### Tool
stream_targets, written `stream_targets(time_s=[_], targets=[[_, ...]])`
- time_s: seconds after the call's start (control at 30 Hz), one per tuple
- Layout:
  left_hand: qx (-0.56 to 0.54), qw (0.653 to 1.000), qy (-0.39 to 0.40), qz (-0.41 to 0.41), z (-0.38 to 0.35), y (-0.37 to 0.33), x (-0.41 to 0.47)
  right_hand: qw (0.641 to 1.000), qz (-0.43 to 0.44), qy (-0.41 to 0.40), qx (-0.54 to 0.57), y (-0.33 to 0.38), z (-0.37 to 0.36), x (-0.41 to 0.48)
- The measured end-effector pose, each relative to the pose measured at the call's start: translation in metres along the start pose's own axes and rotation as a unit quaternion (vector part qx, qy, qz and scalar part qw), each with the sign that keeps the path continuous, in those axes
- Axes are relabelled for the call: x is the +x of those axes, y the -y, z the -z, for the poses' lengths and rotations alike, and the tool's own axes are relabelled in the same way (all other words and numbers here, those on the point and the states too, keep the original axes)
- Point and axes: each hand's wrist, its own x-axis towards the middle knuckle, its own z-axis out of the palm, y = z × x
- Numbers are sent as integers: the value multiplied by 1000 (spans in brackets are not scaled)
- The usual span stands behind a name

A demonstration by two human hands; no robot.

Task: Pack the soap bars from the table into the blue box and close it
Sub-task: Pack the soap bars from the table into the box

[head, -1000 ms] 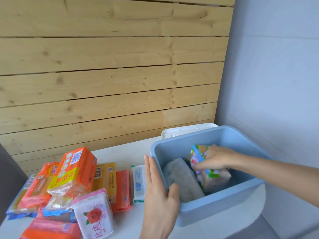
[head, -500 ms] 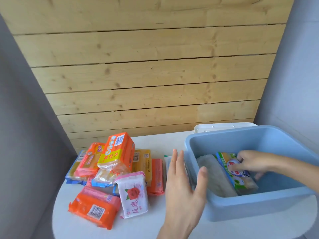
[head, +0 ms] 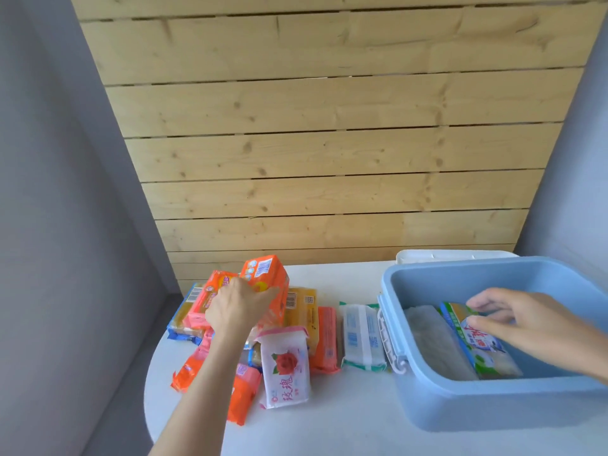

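Note:
The blue box (head: pixel 460 406) stands open on the right of the white table (head: pixel 329 432). Inside it lie a pale wrapped bar (head: pixel 434 340) and a green-and-blue soap pack (head: pixel 487 350). My right hand (head: pixel 526 320) reaches into the box, fingers spread, fingertips touching the green-and-blue pack's upper end. To the left sits a pile of wrapped soap bars. My left hand (head: pixel 237 307) grips the tall orange soap pack (head: pixel 266 274) on top of that pile. A white pack with a red rose (head: pixel 286 366) and a white-and-green pack (head: pixel 362 337) lie nearer the box.
A white lid (head: pixel 444 255) lies behind the box against the wooden plank wall. Grey walls close in on both sides. The table's rounded left edge (head: pixel 148 390) runs just beside the soap pile. A latch (head: pixel 391 340) hangs on the box's left wall.
My left hand has left the box's near-left rim and moved left onto the orange pack. The green-and-blue pack has settled flat in the box, and my right hand's fingers have loosened on it.

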Motion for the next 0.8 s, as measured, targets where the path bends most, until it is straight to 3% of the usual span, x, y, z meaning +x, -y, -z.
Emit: stream_targets(time_s=[0.1, 0.2, 0.27, 0.33, 0.4, 0.47, 0.57, 0.6, 0.67, 0.7, 0.8], targets=[[-102, 993, -62, -4, 9, -1, -1, 998, 7, -66, 19, 10, 5, -2], [-324, 940, -96, -39, 34, -15, -13, 979, 62, -153, 121, 31, 22, -8], [-499, 862, -5, -82, 52, -37, -28, 958, 99, -90, 255, 56, 36, -11], [-599, 785, 118, -100, 53, -65, -54, 917, 112, 44, 379, 81, 46, -10], [-611, 754, 211, -113, 41, -94, -86, 890, 131, 109, 424, 102, 51, -5], [-596, 742, 263, -159, 27, -115, -113, 901, 140, 80, 403, 105, 55, -2], [-524, 756, 290, -262, 11, -125, -131, 927, 106, 12, 360, 83, 70, -3], [-476, 788, 274, -278, 2, -124, -133, 937, 87, -6, 338, 69, 78, -5], [-320, 891, 180, -269, -20, -114, -133, 965, 36, -42, 255, 41, 88, -7], [-263, 916, 161, -257, -30, -108, -136, 979, 8, -51, 197, 28, 91, -8], [-279, 903, 244, -217, -55, -95, -149, 996, -79, -15, -35, -6, 84, -4]])
